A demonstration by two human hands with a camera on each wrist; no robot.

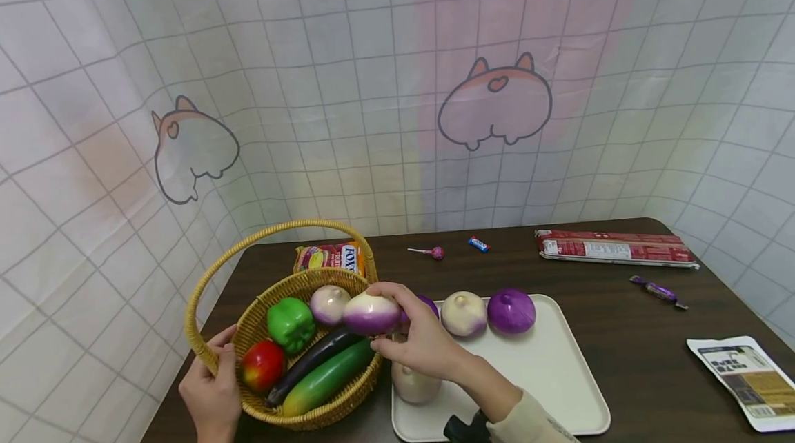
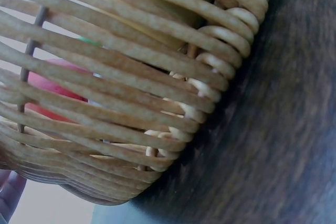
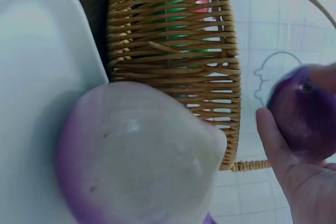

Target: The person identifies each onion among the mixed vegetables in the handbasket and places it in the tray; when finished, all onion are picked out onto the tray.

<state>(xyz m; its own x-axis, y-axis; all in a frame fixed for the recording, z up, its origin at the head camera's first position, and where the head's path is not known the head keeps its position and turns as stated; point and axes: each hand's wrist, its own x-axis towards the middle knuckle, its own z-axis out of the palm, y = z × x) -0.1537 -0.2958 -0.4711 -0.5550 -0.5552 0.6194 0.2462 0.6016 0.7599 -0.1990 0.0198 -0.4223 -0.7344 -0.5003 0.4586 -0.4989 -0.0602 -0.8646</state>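
Above the wicker basket (image 1: 363, 392), I'm pinching a purple-white turnip (image 1: 371, 314) with the right hand (image 1: 428, 343); the left hand (image 1: 212, 389) is gripping the basket.

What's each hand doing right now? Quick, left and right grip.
Left hand: closed, holding the wicker basket at its left side.
Right hand: closed, holding a purple-and-white turnip between thumb and fingers.
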